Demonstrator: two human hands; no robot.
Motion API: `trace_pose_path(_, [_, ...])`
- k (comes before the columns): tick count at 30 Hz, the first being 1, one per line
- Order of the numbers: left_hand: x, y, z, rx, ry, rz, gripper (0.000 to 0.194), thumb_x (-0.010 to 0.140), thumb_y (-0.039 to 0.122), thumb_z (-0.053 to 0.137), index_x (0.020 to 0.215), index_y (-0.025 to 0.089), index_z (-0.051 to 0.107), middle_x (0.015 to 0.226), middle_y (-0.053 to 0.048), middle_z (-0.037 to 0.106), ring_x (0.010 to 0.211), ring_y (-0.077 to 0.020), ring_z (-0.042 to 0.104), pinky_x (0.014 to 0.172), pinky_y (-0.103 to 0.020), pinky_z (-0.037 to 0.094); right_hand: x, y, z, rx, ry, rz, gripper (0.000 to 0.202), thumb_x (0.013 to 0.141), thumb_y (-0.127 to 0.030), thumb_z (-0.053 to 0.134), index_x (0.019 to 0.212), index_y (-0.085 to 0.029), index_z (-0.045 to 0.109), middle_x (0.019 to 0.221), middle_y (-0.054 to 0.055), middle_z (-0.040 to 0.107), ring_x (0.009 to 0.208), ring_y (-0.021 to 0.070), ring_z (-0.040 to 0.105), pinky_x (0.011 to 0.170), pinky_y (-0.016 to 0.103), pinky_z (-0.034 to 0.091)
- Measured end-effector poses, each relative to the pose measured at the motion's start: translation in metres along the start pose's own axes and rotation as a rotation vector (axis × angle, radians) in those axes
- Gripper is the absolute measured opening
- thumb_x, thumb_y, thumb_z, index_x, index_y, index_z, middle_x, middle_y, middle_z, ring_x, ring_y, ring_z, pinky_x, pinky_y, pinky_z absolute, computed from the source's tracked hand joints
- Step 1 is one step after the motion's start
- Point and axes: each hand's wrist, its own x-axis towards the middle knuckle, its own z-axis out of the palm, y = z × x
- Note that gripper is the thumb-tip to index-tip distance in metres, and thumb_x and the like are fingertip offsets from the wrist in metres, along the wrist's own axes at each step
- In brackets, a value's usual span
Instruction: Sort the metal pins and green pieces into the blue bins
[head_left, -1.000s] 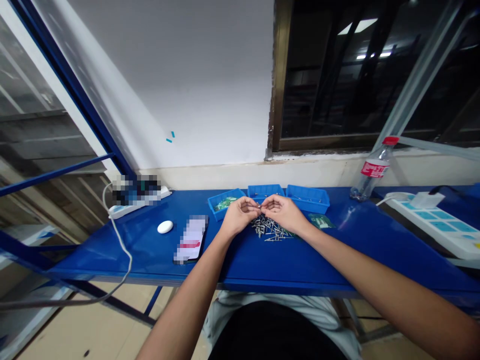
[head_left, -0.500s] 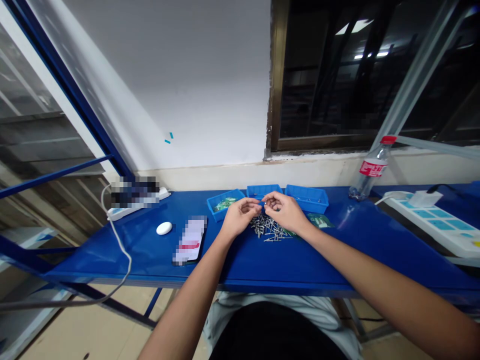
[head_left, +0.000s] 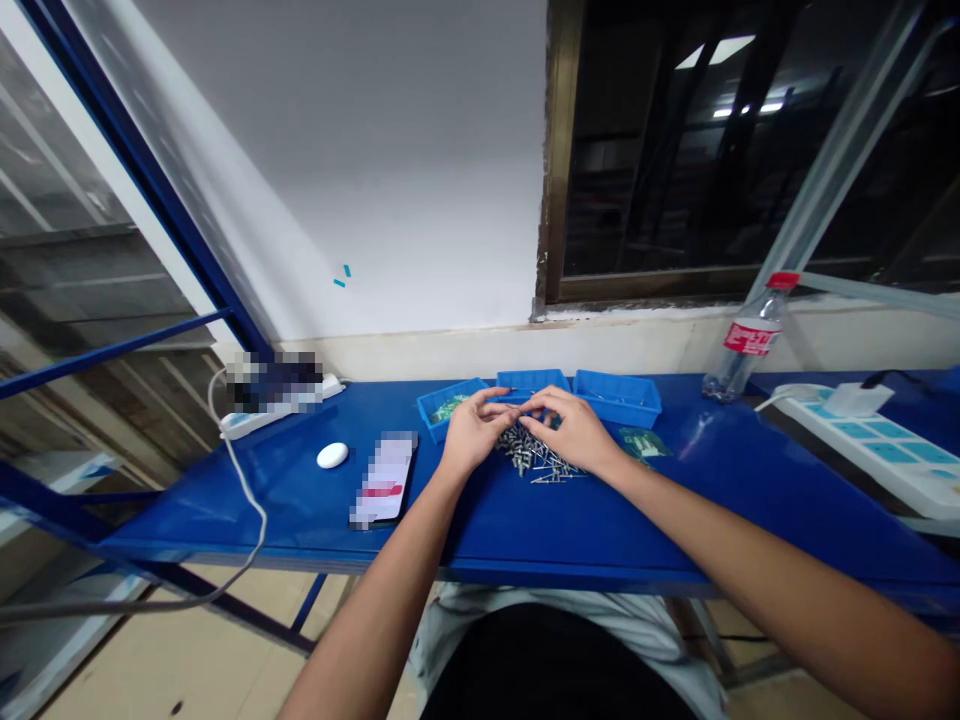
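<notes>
**Blue bench [head_left: 525, 545], metal pins [head_left: 551, 470] heaped mid-surface**

The left hand [head_left: 474, 432] and right hand [head_left: 576, 432] hover over the heap, fingers curled with narrow gaps, fingertips meeting or nearly so; whether they pinch anything, I cannot tell. The metal pins lie beneath them, in front of 3 blue trays [head_left: 626, 413]. A phone [head_left: 388, 478] lies left of the left hand, a green packet [head_left: 645, 443] near the right.

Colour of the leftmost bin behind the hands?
Blue; the bin shows best in the head view, the only one here.
</notes>
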Motion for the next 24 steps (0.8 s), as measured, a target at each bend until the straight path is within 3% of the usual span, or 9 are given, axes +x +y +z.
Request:
trace_pose_path(4, [-0.002,-0.001,0.005,0.092,0.007,0.074,0.035,0.077,0.018,0.074,0.11,0.015,0.062,0.091,-0.007,0.077,0.083,-0.0173,0.073,0.081,-0.029,0.056,0.001,-0.004,0.0,0.077,-0.046,0.128,0.023,0.093,-0.043,0.064,0.092,-0.022,0.071,0.089,0.003,0.072,0.071,0.0163,0.062,0.065,0.029,0.049])
trace_pose_path(10, [-0.007,0.001,0.009,0.252,-0.065,0.182,0.029,0.073,0.009,0.069,0.099,0.016,0.062,0.089,-0.004,0.075,0.08,-0.0146,0.07,0.081,-0.027,0.055,0.001,-0.004,-0.002,0.025,-0.101,0.144,0.022,0.092,-0.039,0.062,0.079,-0.021,0.064,0.07,-0.002,0.066,0.059,0.0137,0.054,0.057,0.026,0.039])
trace_pose_path(13, [-0.006,0.001,0.009,0.128,-0.076,0.15,0.029,0.074,0.008,0.07,0.099,0.016,0.058,0.089,-0.004,0.074,0.081,-0.0141,0.07,0.081,-0.027,0.055,0.002,0.001,-0.004,0.089,-0.1,0.18,0.02,0.092,-0.032,0.056,0.078,-0.021,0.064,0.073,-0.001,0.068,0.063,0.0149,0.057,0.061,0.027,0.042])
trace_pose_path(17, [0.0,0.002,0.005,-0.094,-0.001,0.104,0.035,0.077,0.017,0.079,0.103,0.016,0.056,0.093,-0.007,0.075,0.086,-0.0151,0.071,0.085,-0.031,0.055,0.001,0.004,-0.005,0.246,-0.146,0.224,0.021,0.095,-0.029,0.049,0.085,-0.021,0.065,0.079,0.001,0.072,0.071,0.0167,0.065,0.065,0.027,0.046])
trace_pose_path(21, [0.002,0.002,0.001,-0.254,-0.001,0.1,0.051,0.074,0.022,0.086,0.116,0.015,0.057,0.103,-0.011,0.075,0.096,-0.0187,0.072,0.093,-0.036,0.056,-0.001,0.0,-0.005,0.086,-0.209,0.079,0.022,0.097,-0.032,0.053,0.087,-0.022,0.07,0.083,0.001,0.073,0.071,0.0161,0.063,0.064,0.027,0.044])
trace_pose_path(24, [0.002,0.002,0.001,-0.264,-0.07,0.08,0.061,0.071,0.02,0.088,0.124,0.015,0.059,0.104,-0.011,0.075,0.096,-0.0197,0.073,0.094,-0.038,0.056,0.0,0.0,-0.006,-0.023,-0.171,0.014,0.023,0.097,-0.033,0.056,0.087,-0.022,0.074,0.082,0.001,0.073,0.068,0.0159,0.061,0.065,0.028,0.043])
